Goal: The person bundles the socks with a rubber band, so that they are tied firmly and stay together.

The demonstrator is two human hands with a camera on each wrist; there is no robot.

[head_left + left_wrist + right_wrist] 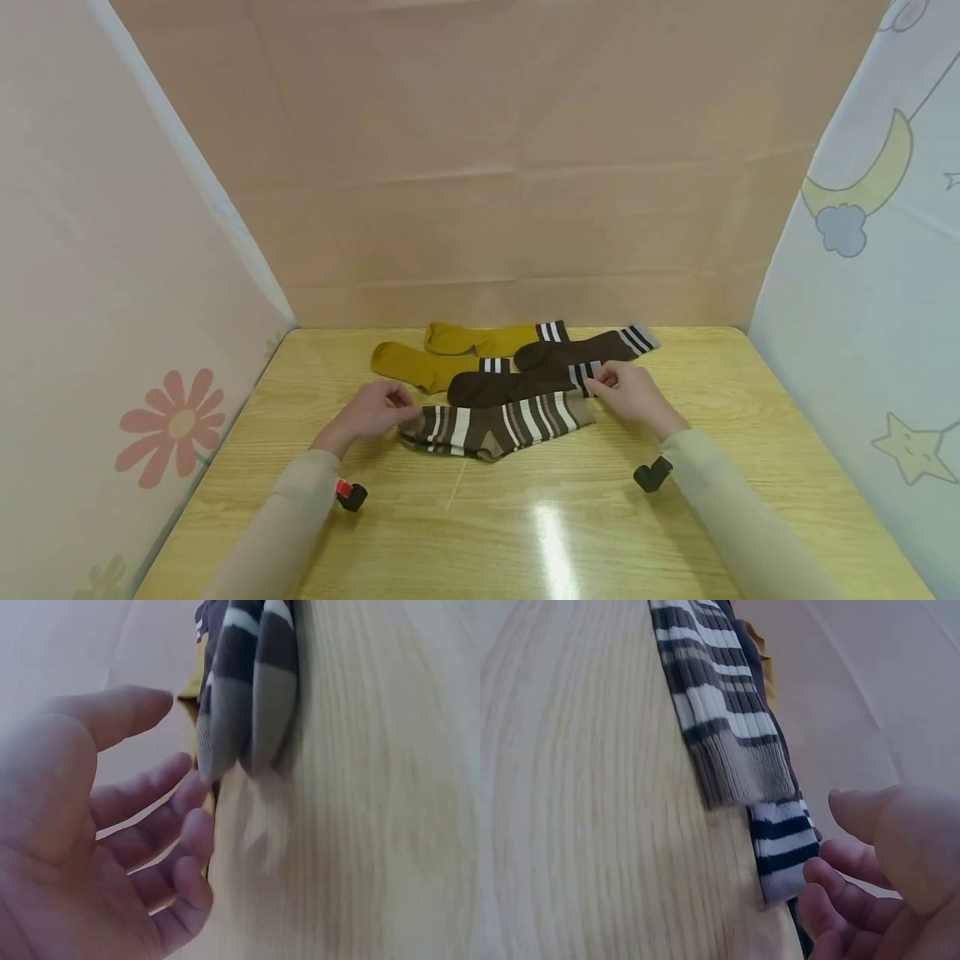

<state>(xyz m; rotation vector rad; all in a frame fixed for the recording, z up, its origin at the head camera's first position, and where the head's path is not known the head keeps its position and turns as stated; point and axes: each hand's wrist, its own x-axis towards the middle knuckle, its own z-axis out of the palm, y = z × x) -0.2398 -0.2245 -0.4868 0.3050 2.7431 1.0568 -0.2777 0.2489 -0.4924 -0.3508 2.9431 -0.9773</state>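
Observation:
A pair of brown, white and tan striped socks (pixel 495 425) lies nearest the person, one sock over the other, toes to the left. By the toe end is the left hand (pixel 375 410); in the left wrist view its thumb and loosely bent fingers (pixel 154 832) stand apart, with nothing between them. The right hand (pixel 633 396) is beside the grey-and-black striped cuff of a dark brown sock (pixel 510 383). Seen from the right wrist, its thumb and fingers (pixel 840 892) are parted too, close to that cuff (pixel 784 847), and contact is hard to tell.
Behind lie another dark brown sock (pixel 573 352) and two mustard socks (pixel 480 337) with black-and-white cuffs, partly overlapping. They rest on a wooden table (pixel 420 533) with a beige cloth wall (pixel 517 217) behind and printed panels at both sides.

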